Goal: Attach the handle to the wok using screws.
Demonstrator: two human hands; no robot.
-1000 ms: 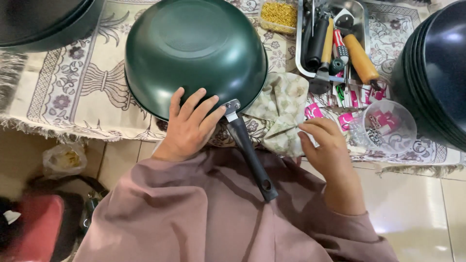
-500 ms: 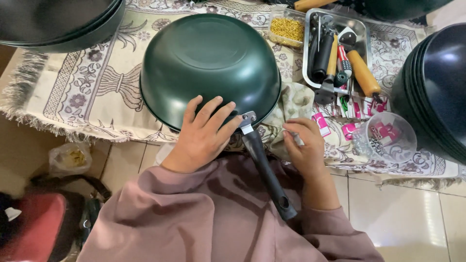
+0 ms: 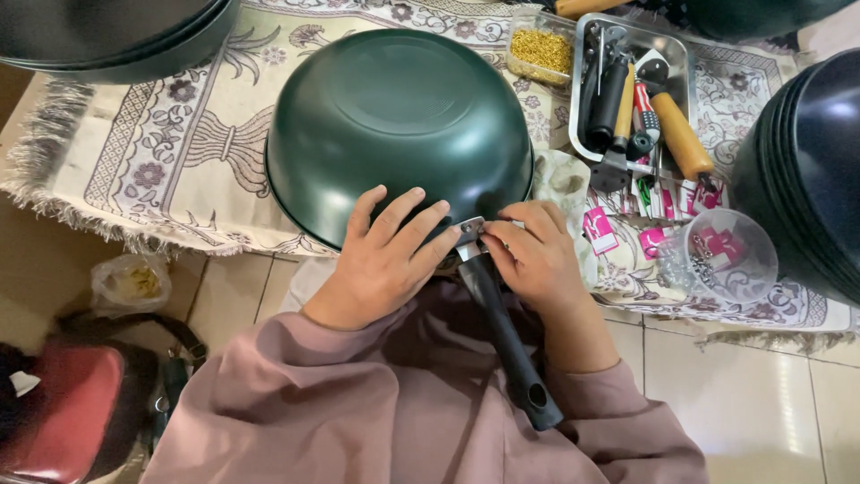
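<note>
We see a matte dark green pan [image 3: 399,116] lying upside down on the patterned, fringed cloth [image 3: 134,152], its round base smooth. Our left hand [image 3: 381,260] rests flat, fingers spread, on the near wall. Our right hand [image 3: 533,255] curls its fingertips at the metal bracket [image 3: 469,237] where the black handle [image 3: 509,336] joins. Right, a steel tray [image 3: 676,63] holds tools.

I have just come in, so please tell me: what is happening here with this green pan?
A person holds an upside-down dark green pan on a patterned cloth. The left hand presses on the pan's side. The right hand works at the metal bracket where the black handle joins. A tool tray lies nearby.
</note>
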